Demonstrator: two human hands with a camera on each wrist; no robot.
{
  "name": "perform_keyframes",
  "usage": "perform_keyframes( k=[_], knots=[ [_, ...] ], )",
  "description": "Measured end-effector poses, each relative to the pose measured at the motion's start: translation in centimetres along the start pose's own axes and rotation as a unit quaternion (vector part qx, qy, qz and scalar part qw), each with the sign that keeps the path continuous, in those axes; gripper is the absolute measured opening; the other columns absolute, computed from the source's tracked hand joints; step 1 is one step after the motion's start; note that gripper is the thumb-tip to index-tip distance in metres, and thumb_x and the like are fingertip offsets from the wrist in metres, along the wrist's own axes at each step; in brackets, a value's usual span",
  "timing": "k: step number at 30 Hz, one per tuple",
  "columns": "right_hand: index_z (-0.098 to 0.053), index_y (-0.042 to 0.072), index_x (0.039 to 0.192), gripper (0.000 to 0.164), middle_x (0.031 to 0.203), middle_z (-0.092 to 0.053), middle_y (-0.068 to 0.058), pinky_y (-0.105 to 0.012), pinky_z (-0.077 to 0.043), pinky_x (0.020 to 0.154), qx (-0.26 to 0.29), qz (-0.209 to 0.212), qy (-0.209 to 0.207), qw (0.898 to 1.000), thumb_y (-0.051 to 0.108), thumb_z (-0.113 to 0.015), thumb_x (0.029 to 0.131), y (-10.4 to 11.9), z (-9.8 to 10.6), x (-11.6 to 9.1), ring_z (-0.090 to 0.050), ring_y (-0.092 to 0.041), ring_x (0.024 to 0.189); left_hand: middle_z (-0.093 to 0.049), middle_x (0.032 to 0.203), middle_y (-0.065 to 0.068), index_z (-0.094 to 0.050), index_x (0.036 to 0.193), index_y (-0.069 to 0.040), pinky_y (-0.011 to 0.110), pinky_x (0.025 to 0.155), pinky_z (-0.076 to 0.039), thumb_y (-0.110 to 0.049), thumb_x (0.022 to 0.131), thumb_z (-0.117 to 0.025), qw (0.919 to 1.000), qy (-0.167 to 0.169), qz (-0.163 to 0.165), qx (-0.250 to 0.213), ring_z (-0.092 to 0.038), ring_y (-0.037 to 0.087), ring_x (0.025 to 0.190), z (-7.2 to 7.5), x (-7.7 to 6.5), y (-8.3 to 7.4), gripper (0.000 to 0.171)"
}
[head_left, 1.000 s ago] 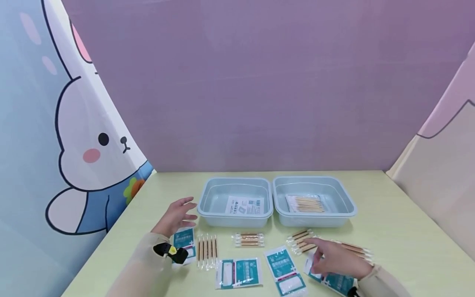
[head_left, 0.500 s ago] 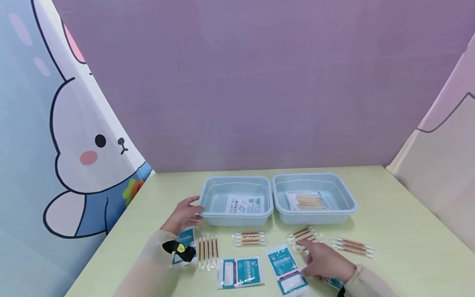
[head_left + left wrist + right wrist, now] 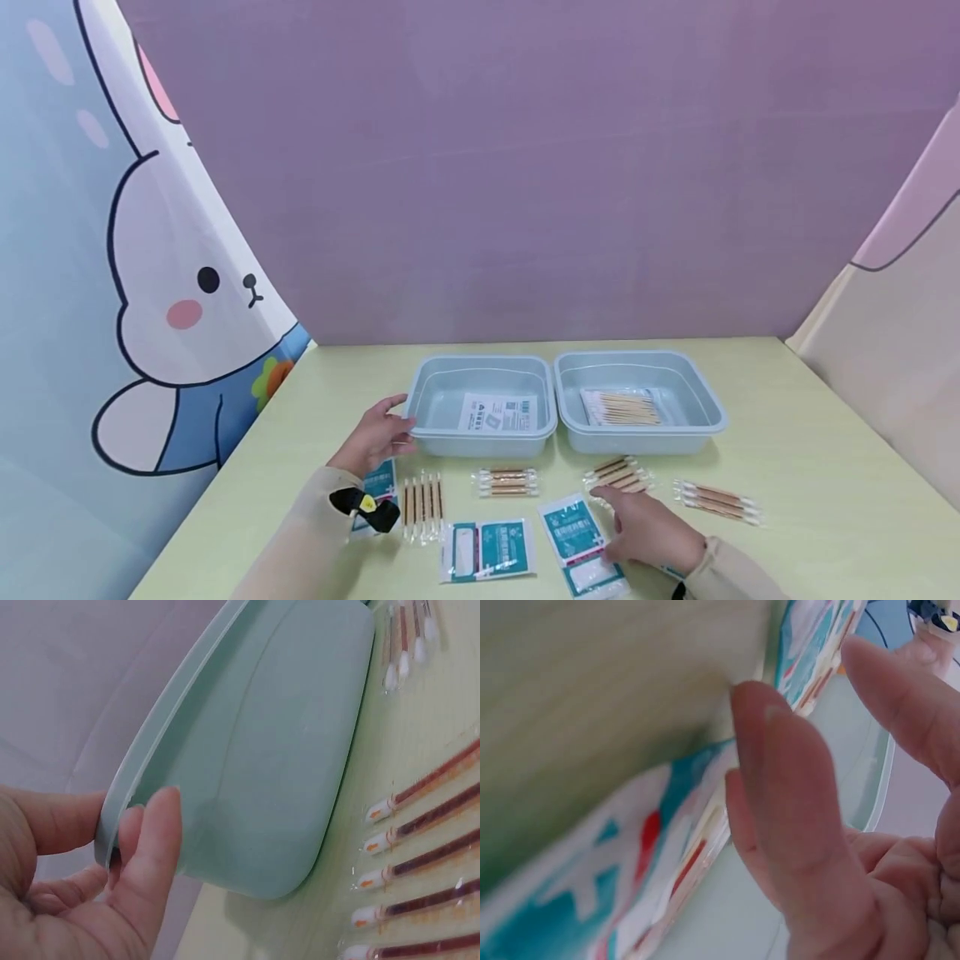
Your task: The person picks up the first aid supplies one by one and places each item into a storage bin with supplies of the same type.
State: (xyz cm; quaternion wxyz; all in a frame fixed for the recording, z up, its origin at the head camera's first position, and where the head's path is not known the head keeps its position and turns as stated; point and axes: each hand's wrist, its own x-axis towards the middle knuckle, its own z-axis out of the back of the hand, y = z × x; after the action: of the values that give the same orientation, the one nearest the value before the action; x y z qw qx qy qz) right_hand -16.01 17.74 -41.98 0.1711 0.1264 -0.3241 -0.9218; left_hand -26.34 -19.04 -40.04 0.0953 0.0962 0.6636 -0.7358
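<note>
In the head view my left hand [image 3: 377, 437] grips the left rim of the left light-blue plastic basin [image 3: 480, 447]. The left wrist view shows its fingers on both sides of the basin's rim [image 3: 142, 769]. My right hand [image 3: 648, 533] hovers low over the table with thumb and fingers apart, holding nothing. Beside its thumb lies a teal-and-white dressing packet [image 3: 573, 532]; another packet is mostly hidden under the hand. Just beyond its fingertips is a cotton swab pack [image 3: 621, 475]. In the right wrist view a dressing packet [image 3: 592, 892] lies close to the fingers.
The right basin [image 3: 637, 442] contains a pack of wooden sticks [image 3: 628, 408]; a white printed label [image 3: 498, 412] lies in the left one. More swab packs [image 3: 423, 507] and dressing packets [image 3: 487, 550] lie along the table front. A purple backdrop [image 3: 525, 167] stands behind.
My left hand has moved right from beside the left basin onto its rim. The right hand has shifted left, uncovering the rightmost swab pack and covering more of the packet beneath.
</note>
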Motion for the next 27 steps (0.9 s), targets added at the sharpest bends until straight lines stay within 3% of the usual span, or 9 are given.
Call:
perform_keyframes(
  k=[8, 12, 15, 19, 27],
  knots=[
    [-0.056, 0.000, 0.127, 0.073, 0.066, -0.051, -0.003, -0.033, -0.037, 0.057, -0.031, -0.065, 0.014, 0.997, 0.012, -0.086, 0.062, 1.6, -0.8, 0.5, -0.045, -0.019, 0.060, -0.050, 0.108, 0.021, -0.030, 0.146, -0.004, 0.033, 0.071, -0.057, -0.003, 0.097, -0.051, 0.9998, 0.005, 0.000, 0.019, -0.055, 0.022, 0.077, -0.1, -0.3, -0.2, 0.053],
    [-0.057, 0.004, 0.128, 0.076, 0.091, -0.064, -0.007, -0.044, -0.048, 0.074, -0.068, -0.090, 0.023, 0.993, 0.018, -0.089, 0.061, 2.1, -1.0, 1.1, -0.056, -0.021, 0.079, -0.050, 0.108, 0.021, -0.030, 0.146, -0.005, 0.035, 0.073, -0.056, -0.003, 0.098, -0.050, 0.9997, 0.010, 0.006, 0.023, -0.056, 0.024, 0.081, -0.1, -0.4, -0.4, 0.053],
    [-0.055, 0.003, 0.129, 0.076, 0.114, -0.063, -0.012, -0.052, -0.046, 0.088, -0.067, -0.096, 0.036, 0.992, 0.016, -0.088, 0.062, 2.3, -1.1, 1.6, -0.058, -0.024, 0.096, -0.050, 0.108, 0.021, -0.030, 0.146, -0.005, 0.036, 0.074, -0.057, -0.003, 0.098, -0.050, 0.9995, 0.008, 0.006, 0.031, -0.056, 0.025, 0.081, -0.1, -0.5, -0.5, 0.052],
    [-0.051, -0.001, 0.132, 0.077, 0.115, -0.061, -0.014, -0.052, -0.045, 0.089, -0.048, -0.081, 0.056, 0.994, 0.007, -0.087, 0.063, 2.3, -1.1, 2.2, -0.057, -0.027, 0.097, -0.050, 0.108, 0.021, -0.031, 0.146, -0.004, 0.038, 0.074, -0.057, -0.002, 0.098, -0.049, 0.9994, 0.002, -0.001, 0.036, -0.056, 0.025, 0.080, -0.1, -0.7, -0.5, 0.052],
    [-0.049, -0.001, 0.134, 0.077, 0.096, -0.061, -0.010, -0.045, -0.049, 0.076, -0.037, -0.065, 0.071, 0.995, -0.005, -0.082, 0.064, 2.4, -1.4, 1.8, -0.053, -0.023, 0.079, -0.052, 0.108, 0.021, -0.030, 0.147, -0.002, 0.034, 0.073, -0.057, -0.001, 0.098, -0.049, 0.9994, 0.004, -0.002, 0.036, -0.054, 0.022, 0.079, -0.3, -0.6, -0.5, 0.052]
  ],
)
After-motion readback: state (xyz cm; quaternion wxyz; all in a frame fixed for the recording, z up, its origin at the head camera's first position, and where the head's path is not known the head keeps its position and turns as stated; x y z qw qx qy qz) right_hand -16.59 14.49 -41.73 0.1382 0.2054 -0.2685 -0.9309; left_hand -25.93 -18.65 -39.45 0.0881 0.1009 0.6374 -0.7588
